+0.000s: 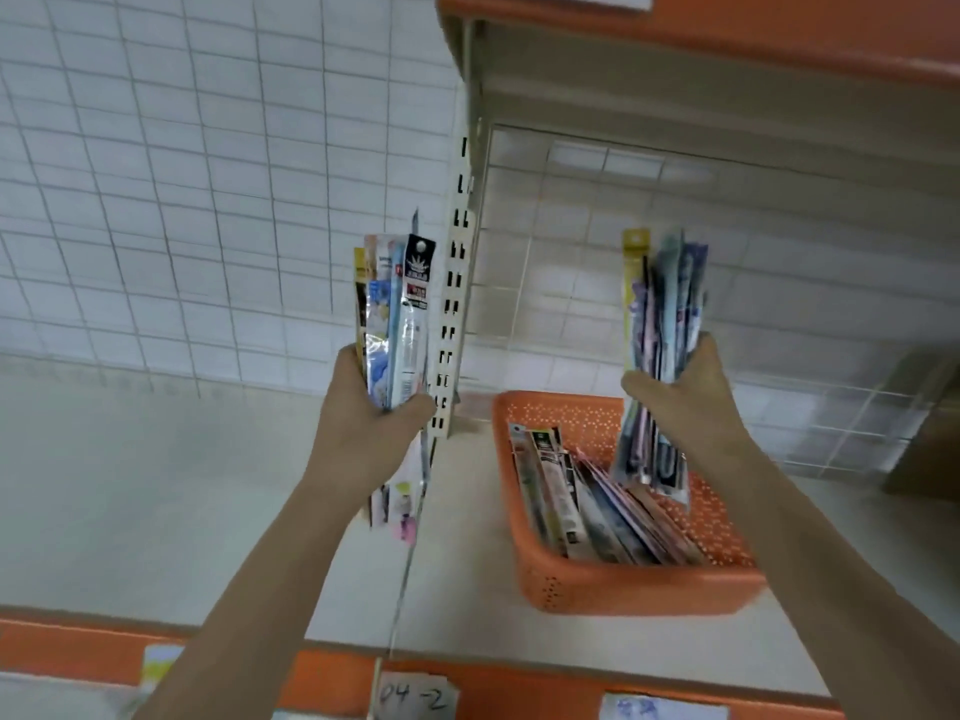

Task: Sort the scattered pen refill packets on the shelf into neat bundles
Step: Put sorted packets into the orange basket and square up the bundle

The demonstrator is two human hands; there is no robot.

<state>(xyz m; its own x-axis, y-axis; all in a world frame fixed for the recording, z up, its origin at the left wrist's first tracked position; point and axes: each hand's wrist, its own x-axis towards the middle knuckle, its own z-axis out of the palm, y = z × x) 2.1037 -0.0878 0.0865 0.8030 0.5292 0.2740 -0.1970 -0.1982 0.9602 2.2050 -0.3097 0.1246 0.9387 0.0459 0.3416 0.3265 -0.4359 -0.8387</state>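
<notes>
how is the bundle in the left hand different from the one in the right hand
The left hand holds its bundle over the bare shelf, while the right hand holds its bundle above the orange basket. The left bundle shows a black-topped packet in front; the right bundle shows a yellow-topped one at its edge. The left bundle looks squared up, the right one more fanned. Both stand upright, gripped near the middle.

A shop: orange-edged shelves [571,678] with a paper tag [415,697], and a basket [623,584] of packets [597,506].

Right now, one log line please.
left hand: grips packet bundle | right hand: grips packet bundle | orange plastic basket: holds packets
</notes>
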